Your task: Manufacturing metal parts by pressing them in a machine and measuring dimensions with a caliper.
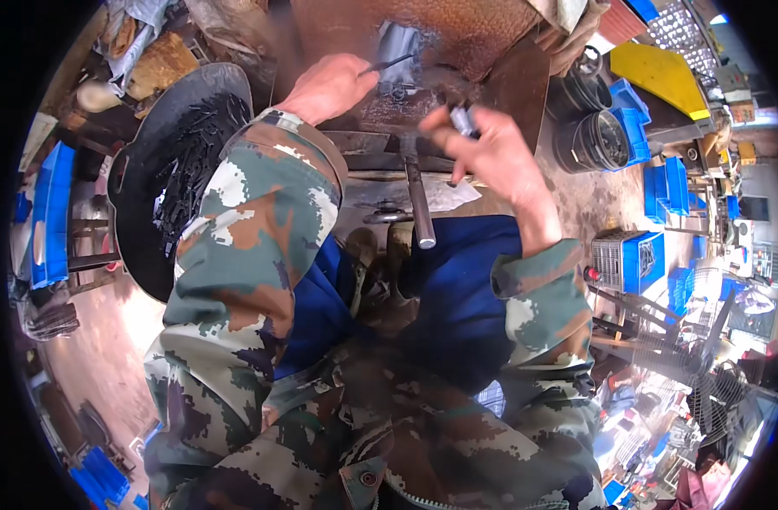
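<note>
Blur softens the right hand (501, 161) and smears its fingertips, so the small shiny piece (462, 119) showing among them is hard to make out, and I cannot tell whether they grip it. Its far end fades into the dark, smudged area beside the work spot. The left hand (333, 87) is closed, palm down, pinching a thin dark strip (395, 63) that points rightward over the far side of the metal bench (514, 110); the pinched end is hidden by the fingers. The left arm reaches well forward, its camouflage sleeve (261, 217) covering part of a black basin (134, 225) of dark pieces (198, 153). The right arm is bent, wrist bare above the cuff, with the fingers curled inward.

Between the hands and nearer the body, a metal bar (418, 200) juts from the bench over blue cloth (465, 263) on the lap. Black buckets (591, 144) stand on the stained floor (108, 327) to the right, blue crates sit on both sides, and a fan (718, 391) is partly lost in clutter.
</note>
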A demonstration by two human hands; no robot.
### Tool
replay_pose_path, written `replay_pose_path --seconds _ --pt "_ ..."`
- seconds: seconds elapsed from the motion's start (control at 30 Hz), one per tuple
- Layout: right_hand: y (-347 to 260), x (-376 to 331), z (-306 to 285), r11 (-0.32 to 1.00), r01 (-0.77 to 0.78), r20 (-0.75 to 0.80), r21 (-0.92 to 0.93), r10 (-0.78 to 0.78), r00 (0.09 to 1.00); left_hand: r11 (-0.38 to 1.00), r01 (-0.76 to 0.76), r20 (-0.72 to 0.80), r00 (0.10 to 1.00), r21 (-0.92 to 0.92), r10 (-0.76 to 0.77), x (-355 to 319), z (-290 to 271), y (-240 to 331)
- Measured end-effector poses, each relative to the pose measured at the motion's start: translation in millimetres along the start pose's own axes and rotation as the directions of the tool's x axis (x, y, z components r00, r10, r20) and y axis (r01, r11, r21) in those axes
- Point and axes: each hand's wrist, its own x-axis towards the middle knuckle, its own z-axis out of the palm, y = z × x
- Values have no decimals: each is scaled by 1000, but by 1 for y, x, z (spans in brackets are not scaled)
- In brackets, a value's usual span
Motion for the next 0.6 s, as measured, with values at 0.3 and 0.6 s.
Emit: replay_pose_path --seconds 0.3,0.6 --pt "-2 32 -13 948 19 -331 318 92 939 981 -180 -103 977 68 186 9 14 -10" --pt "-5 45 3 806 192 -338 560 10 941 740 12 44 999 -673 24 -10 -19 58"
